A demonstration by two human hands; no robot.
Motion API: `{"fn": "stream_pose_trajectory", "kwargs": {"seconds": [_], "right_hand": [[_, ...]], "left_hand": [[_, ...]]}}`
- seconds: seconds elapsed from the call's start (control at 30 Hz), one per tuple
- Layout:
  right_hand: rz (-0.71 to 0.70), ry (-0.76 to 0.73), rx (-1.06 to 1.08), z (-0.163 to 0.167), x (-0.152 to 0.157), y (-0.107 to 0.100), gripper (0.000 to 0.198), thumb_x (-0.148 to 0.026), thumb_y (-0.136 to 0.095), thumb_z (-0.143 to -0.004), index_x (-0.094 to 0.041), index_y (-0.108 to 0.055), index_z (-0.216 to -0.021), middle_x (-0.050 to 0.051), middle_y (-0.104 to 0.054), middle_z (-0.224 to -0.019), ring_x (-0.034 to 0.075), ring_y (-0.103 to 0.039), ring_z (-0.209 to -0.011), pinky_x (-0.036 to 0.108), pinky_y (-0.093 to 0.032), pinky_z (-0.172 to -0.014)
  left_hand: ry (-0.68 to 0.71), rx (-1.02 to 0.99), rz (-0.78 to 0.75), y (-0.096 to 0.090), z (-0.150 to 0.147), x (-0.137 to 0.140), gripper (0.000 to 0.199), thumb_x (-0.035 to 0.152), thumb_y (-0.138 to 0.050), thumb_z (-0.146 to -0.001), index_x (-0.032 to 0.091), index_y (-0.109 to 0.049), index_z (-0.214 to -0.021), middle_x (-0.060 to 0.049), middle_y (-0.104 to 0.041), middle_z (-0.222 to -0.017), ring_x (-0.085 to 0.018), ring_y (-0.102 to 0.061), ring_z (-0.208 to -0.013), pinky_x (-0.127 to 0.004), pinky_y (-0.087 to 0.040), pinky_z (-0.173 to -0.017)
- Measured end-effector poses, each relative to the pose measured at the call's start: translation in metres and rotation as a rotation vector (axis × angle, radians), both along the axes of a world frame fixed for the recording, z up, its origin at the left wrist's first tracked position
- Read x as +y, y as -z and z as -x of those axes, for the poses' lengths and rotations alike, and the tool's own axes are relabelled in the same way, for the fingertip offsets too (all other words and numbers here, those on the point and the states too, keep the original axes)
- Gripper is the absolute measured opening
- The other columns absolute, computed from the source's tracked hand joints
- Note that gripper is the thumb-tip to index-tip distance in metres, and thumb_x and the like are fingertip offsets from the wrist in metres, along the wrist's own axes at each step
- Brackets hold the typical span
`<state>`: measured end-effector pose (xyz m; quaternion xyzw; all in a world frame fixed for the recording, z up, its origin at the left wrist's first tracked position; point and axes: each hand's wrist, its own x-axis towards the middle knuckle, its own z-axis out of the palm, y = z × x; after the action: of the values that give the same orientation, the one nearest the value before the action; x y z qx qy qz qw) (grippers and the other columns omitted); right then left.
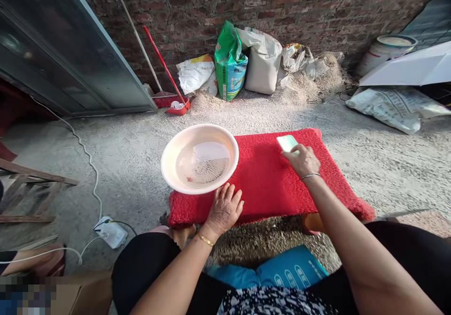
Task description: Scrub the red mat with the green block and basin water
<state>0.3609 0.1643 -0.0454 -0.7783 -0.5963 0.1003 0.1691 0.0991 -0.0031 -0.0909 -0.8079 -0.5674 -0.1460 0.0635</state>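
Note:
My left hand lies flat on a red fleecy cloth, fingers spread, close by the near rim of a basin. This wide pale pink basin stands on the left part of the cloth with water in it, and a small reddish speck shows in the water. Over the cloth's right part, my right hand is closed on a pale green, flat block with rounded corners. Its exact kind I cannot make out. The red cloth covers a low bench or table in front of my knees.
Along the brick wall stand a green bag, a white sack, a broom and a red dustpan. A white power strip with cables lies left on the concrete floor. At right are a bucket and another sack.

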Motion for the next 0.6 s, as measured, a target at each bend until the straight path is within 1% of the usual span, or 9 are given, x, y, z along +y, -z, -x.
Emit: {"fn": "stream_pose_trajectory", "kwargs": {"seconds": [0.13,0.2,0.23,0.27,0.3,0.37,0.47,0.53,0.6], "right_hand": [[-0.047,-0.322,0.001,0.076,-0.015,0.006,0.036,-0.057,-0.056,-0.079,-0.025,-0.063,-0.095,0.005,-0.056,-0.098,0.018,-0.055,-0.079,0.028,-0.036,-0.067],[-0.071,-0.471,-0.053,0.098,-0.018,0.009,0.034,-0.054,-0.057,-0.080,-0.025,-0.063,-0.096,0.006,-0.056,-0.097,0.019,-0.054,-0.082,0.029,-0.036,-0.070],[-0.083,-0.511,-0.087,0.100,-0.017,0.010,0.034,-0.053,-0.057,-0.080,-0.024,-0.064,-0.096,0.006,-0.056,-0.097,0.020,-0.054,-0.084,0.030,-0.036,-0.073],[-0.092,-0.516,-0.118,0.097,-0.015,0.011,0.033,-0.053,-0.056,-0.080,-0.024,-0.064,-0.096,0.007,-0.057,-0.097,0.021,-0.054,-0.086,0.031,-0.036,-0.075],[-0.095,-0.482,-0.141,0.089,-0.011,0.011,0.034,-0.053,-0.056,-0.080,-0.024,-0.064,-0.096,0.008,-0.057,-0.097,0.022,-0.053,-0.087,0.032,-0.035,-0.076],[-0.073,-0.322,-0.153,0.064,-0.001,0.011,0.037,-0.054,-0.056,-0.080,-0.023,-0.064,-0.095,0.009,-0.057,-0.097,0.023,-0.053,-0.087,0.033,-0.036,-0.076],[-0.025,-0.068,-0.102,0.031,0.012,0.009,0.040,-0.057,-0.056,-0.077,-0.021,-0.064,-0.095,0.009,-0.056,-0.097,0.023,-0.053,-0.085,0.033,-0.037,-0.073],[-0.034,-0.037,-0.052,0.030,0.012,0.010,0.041,-0.058,-0.055,-0.077,-0.022,-0.064,-0.094,0.008,-0.056,-0.097,0.022,-0.053,-0.084,0.032,-0.037,-0.071],[-0.070,-0.131,-0.017,0.047,0.007,0.013,0.040,-0.059,-0.053,-0.078,-0.023,-0.064,-0.093,0.007,-0.055,-0.095,0.021,-0.053,-0.082,0.031,-0.036,-0.070]], "left_hand": [[-0.003,0.018,0.022,0.001,0.001,0.000,0.036,0.035,-0.048,-0.090,0.021,-0.057,-0.121,-0.013,-0.055,-0.126,-0.029,-0.045,-0.123,-0.049,-0.035,-0.103],[-0.004,0.021,0.028,0.002,0.001,0.000,0.036,0.035,-0.049,-0.089,0.021,-0.056,-0.122,-0.013,-0.055,-0.127,-0.029,-0.045,-0.123,-0.049,-0.035,-0.103],[-0.004,0.020,0.029,0.002,0.001,0.000,0.036,0.035,-0.049,-0.089,0.021,-0.056,-0.122,-0.013,-0.055,-0.127,-0.029,-0.045,-0.123,-0.049,-0.035,-0.103],[-0.004,0.019,0.029,0.002,0.000,0.000,0.036,0.035,-0.048,-0.090,0.021,-0.056,-0.122,-0.013,-0.054,-0.127,-0.029,-0.045,-0.123,-0.049,-0.035,-0.103],[-0.004,0.017,0.029,0.001,0.000,0.000,0.036,0.034,-0.048,-0.090,0.020,-0.056,-0.122,-0.013,-0.054,-0.127,-0.029,-0.044,-0.123,-0.049,-0.035,-0.104],[-0.004,0.008,0.027,0.001,0.000,0.000,0.035,0.034,-0.048,-0.090,0.020,-0.056,-0.121,-0.013,-0.054,-0.128,-0.029,-0.043,-0.125,-0.049,-0.034,-0.104],[-0.007,-0.014,0.020,0.000,-0.001,-0.001,0.035,0.034,-0.049,-0.089,0.021,-0.056,-0.121,-0.012,-0.054,-0.128,-0.029,-0.043,-0.125,-0.049,-0.034,-0.105],[-0.004,-0.026,0.016,0.001,-0.001,-0.001,0.036,0.033,-0.051,-0.088,0.021,-0.056,-0.121,-0.012,-0.055,-0.128,-0.029,-0.044,-0.125,-0.049,-0.034,-0.105],[0.000,-0.026,0.016,0.001,-0.001,-0.001,0.036,0.033,-0.052,-0.088,0.021,-0.056,-0.122,-0.012,-0.055,-0.127,-0.029,-0.044,-0.125,-0.050,-0.034,-0.105]]}}
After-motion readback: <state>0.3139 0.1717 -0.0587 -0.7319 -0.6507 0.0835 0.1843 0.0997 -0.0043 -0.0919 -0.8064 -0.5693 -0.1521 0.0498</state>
